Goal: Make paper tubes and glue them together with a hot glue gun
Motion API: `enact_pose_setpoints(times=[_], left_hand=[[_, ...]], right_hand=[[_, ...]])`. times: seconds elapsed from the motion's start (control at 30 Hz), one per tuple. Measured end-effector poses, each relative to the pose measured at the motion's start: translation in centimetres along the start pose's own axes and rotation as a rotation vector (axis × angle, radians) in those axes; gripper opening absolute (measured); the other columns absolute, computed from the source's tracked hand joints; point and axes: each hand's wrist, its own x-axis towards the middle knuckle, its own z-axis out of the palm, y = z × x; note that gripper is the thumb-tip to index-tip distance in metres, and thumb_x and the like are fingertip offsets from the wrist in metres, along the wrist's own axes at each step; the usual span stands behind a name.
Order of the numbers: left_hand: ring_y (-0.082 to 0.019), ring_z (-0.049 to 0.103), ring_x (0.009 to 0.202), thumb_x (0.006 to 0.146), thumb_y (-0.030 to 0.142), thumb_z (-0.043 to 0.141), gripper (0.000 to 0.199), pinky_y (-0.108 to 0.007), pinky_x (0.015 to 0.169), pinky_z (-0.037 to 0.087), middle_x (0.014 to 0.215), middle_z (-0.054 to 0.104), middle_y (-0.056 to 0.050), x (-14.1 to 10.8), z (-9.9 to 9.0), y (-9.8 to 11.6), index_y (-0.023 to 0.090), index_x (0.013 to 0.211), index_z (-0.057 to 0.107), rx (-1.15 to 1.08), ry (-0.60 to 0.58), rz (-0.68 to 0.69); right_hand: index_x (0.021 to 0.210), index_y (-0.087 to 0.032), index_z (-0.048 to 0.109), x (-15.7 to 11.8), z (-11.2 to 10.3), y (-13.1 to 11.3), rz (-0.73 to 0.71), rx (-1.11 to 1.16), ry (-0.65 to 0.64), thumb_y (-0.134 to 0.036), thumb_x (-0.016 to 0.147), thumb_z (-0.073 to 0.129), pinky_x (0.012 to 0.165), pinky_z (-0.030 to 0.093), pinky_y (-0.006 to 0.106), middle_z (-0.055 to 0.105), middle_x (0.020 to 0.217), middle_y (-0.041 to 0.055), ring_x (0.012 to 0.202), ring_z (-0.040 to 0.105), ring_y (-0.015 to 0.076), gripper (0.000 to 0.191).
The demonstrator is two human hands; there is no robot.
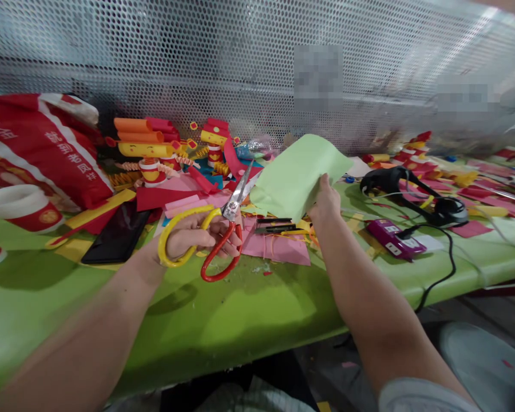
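Note:
My left hand [197, 234] is closed around the handles of a pair of scissors [230, 210], one loop yellow and the other red. The metal blades point up and away, slightly parted, with their tips near the left edge of a light green sheet of paper [300, 171]. Gripping the sheet's lower right edge is my right hand [327, 198], which holds it raised and tilted above the table. Under the sheet lie pink paper [278, 249] and some dark, thin tools [274, 226]. A black phone [118, 232] rests left of my left hand.
Paper figures [150, 154] stand at the back left beside a red bag [38, 149] and a paper cup [26, 209]. To the right are black headphones [416, 194] and a purple power strip [395, 239] with a cable. A perforated metal panel [197, 57] closes the back.

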Motion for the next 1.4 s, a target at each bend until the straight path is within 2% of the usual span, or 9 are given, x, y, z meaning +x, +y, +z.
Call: enact_pose_setpoints(times=[0.17, 0.37, 0.5, 0.7, 0.8, 1.0, 1.13, 1.27, 1.4], left_hand=[[-0.022, 0.068, 0.081, 0.068, 0.012, 0.052, 0.028, -0.026, 0.066, 0.053, 0.086, 0.072, -0.009, 0.1, -0.1, -0.6, 0.010, 0.093, 0.065, -0.080, -0.009, -0.029], [-0.022, 0.069, 0.080, 0.067, 0.013, 0.053, 0.032, -0.023, 0.059, 0.052, 0.091, 0.071, -0.013, 0.2, 0.4, -0.9, 0.009, 0.097, 0.062, -0.143, 0.000, -0.022], [-0.022, 0.068, 0.081, 0.068, 0.012, 0.052, 0.031, -0.025, 0.062, 0.053, 0.093, 0.071, -0.014, 0.2, 0.6, -1.1, 0.008, 0.097, 0.062, -0.147, -0.042, -0.039], [-0.019, 0.069, 0.071, 0.068, 0.011, 0.051, 0.043, -0.025, 0.063, 0.053, 0.092, 0.071, -0.013, 0.4, 0.8, -1.5, 0.008, 0.111, 0.055, -0.178, -0.044, -0.060], [-0.018, 0.069, 0.070, 0.069, 0.010, 0.051, 0.039, -0.024, 0.063, 0.053, 0.089, 0.072, -0.012, 0.5, 0.8, -1.8, 0.008, 0.108, 0.056, -0.205, -0.067, -0.049], [-0.019, 0.069, 0.076, 0.071, 0.009, 0.051, 0.030, -0.025, 0.065, 0.053, 0.088, 0.071, -0.011, 0.3, 0.7, -1.9, 0.008, 0.100, 0.057, -0.248, -0.089, -0.033], [-0.019, 0.069, 0.075, 0.069, 0.008, 0.051, 0.027, -0.024, 0.065, 0.053, 0.087, 0.071, -0.011, 0.4, 1.0, -1.7, 0.008, 0.095, 0.060, -0.255, -0.117, -0.034], [-0.020, 0.068, 0.084, 0.068, 0.006, 0.051, 0.026, -0.028, 0.074, 0.052, 0.093, 0.071, -0.010, 0.6, 1.5, -1.8, 0.011, 0.091, 0.062, -0.281, -0.131, -0.015], [-0.023, 0.067, 0.092, 0.067, 0.006, 0.053, 0.031, -0.031, 0.078, 0.052, 0.100, 0.070, -0.011, 0.8, 2.1, -2.0, 0.012, 0.095, 0.064, -0.275, -0.137, -0.008]], right_hand=[[0.075, -0.022, 0.054, 0.4, 0.1, -0.1, 0.067, 0.068, 0.052, -0.038, 0.078, 0.062, 0.057, 0.058, 0.023, 0.064, 0.067, -0.0043, 0.063, 0.063, 0.0107, 0.017], [0.076, -0.023, 0.055, 0.8, 0.0, 0.3, 0.037, 0.090, 0.014, -0.041, 0.078, 0.062, 0.063, 0.059, 0.025, 0.066, 0.070, -0.0044, 0.067, 0.064, 0.0111, 0.020], [0.081, -0.022, 0.056, 0.5, 0.2, 0.0, 0.095, 0.084, 0.050, -0.042, 0.079, 0.060, 0.067, 0.059, 0.028, 0.067, 0.073, -0.0036, 0.068, 0.064, 0.0115, 0.020], [0.084, -0.022, 0.056, 0.5, 0.3, -0.2, 0.133, 0.098, 0.052, -0.042, 0.081, 0.058, 0.060, 0.059, 0.027, 0.067, 0.072, -0.0036, 0.063, 0.064, 0.0109, 0.020], [0.084, -0.022, 0.056, 0.4, 0.4, -0.2, 0.136, 0.119, 0.054, -0.041, 0.081, 0.058, 0.059, 0.059, 0.027, 0.067, 0.070, -0.0037, 0.064, 0.064, 0.0115, 0.020], [0.085, -0.021, 0.059, -0.7, 1.0, -1.2, 0.211, 0.197, 0.050, -0.034, 0.086, 0.053, 0.066, 0.059, 0.027, 0.067, 0.068, -0.0045, 0.066, 0.065, 0.0110, 0.014], [0.076, -0.019, 0.057, -1.6, 1.3, -2.1, 0.227, 0.222, 0.027, -0.032, 0.090, 0.046, 0.056, 0.057, 0.021, 0.062, 0.057, -0.0056, 0.052, 0.060, 0.0085, 0.021], [0.066, -0.018, 0.052, -2.1, 1.4, -2.4, 0.253, 0.128, 0.024, -0.030, 0.090, 0.046, 0.041, 0.049, 0.018, 0.054, 0.047, -0.0066, 0.040, 0.052, 0.0072, 0.027], [0.074, -0.018, 0.055, -2.2, 1.4, -2.0, 0.223, 0.095, 0.083, -0.032, 0.088, 0.050, 0.049, 0.054, 0.022, 0.059, 0.055, -0.0061, 0.048, 0.056, 0.0085, 0.020]])
